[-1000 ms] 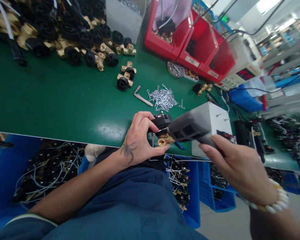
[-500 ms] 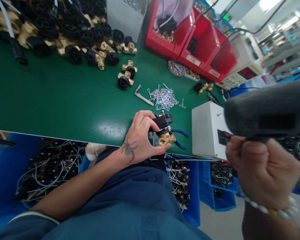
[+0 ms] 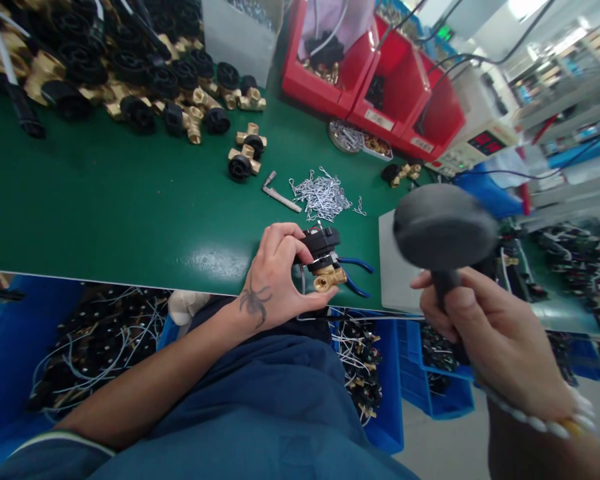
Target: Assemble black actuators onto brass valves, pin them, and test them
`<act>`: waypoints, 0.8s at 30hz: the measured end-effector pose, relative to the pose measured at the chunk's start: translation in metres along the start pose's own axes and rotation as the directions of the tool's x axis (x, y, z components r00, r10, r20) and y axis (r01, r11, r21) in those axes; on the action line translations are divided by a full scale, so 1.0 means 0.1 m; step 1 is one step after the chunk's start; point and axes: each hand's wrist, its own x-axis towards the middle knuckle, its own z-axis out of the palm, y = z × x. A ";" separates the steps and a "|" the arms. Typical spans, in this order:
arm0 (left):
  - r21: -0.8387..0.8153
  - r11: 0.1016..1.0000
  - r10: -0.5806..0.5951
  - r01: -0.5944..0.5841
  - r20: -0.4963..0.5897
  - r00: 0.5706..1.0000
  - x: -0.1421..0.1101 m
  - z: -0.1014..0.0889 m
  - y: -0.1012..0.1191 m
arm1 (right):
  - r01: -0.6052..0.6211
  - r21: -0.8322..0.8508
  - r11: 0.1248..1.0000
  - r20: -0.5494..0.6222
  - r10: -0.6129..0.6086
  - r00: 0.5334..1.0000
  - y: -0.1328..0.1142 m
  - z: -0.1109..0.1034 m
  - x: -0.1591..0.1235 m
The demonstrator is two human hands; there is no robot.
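Observation:
My left hand [image 3: 275, 277] grips a brass valve with a black coil on top [image 3: 323, 259], held upright at the near edge of the green table [image 3: 105, 200]. My right hand [image 3: 485, 333] is closed around the handle of a dark rubber mallet [image 3: 443, 227], whose round head is raised to the right of the valve, apart from it. Blue-handled pliers [image 3: 355, 270] lie on the table just behind the valve.
A pile of metal clips [image 3: 323, 193] and a small metal tool [image 3: 280, 195] lie beyond the valve. Many brass and black valves [image 3: 145, 87] crowd the far left. Red bins [image 3: 375, 80] stand at the back, a white box [image 3: 393, 267] on the right, blue crates [image 3: 385, 393] below.
The mallet has swung from resting against the valve out to the right, then back towards it with its head raised. My left hand has kept the valve still.

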 end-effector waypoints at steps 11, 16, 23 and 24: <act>0.037 0.998 0.045 -0.044 -0.038 0.998 -0.01 0.02 0.02 | 0.191 -0.675 0.713 -0.036 -0.290 0.956 0.01 0.16 0.04; 0.030 0.999 0.029 -0.028 -0.006 1.000 -0.01 0.02 0.00 | 0.069 -0.479 0.875 -0.434 -0.305 0.848 0.01 0.09 -0.05; 0.039 0.999 0.037 -0.036 -0.023 0.999 0.00 0.03 0.01 | 0.173 -0.575 0.799 0.019 -0.199 0.980 -0.04 0.09 0.02; 0.038 0.999 0.037 -0.036 -0.019 0.999 0.00 0.03 0.01 | 0.130 -0.565 0.815 -0.050 -0.191 0.980 -0.03 0.06 0.00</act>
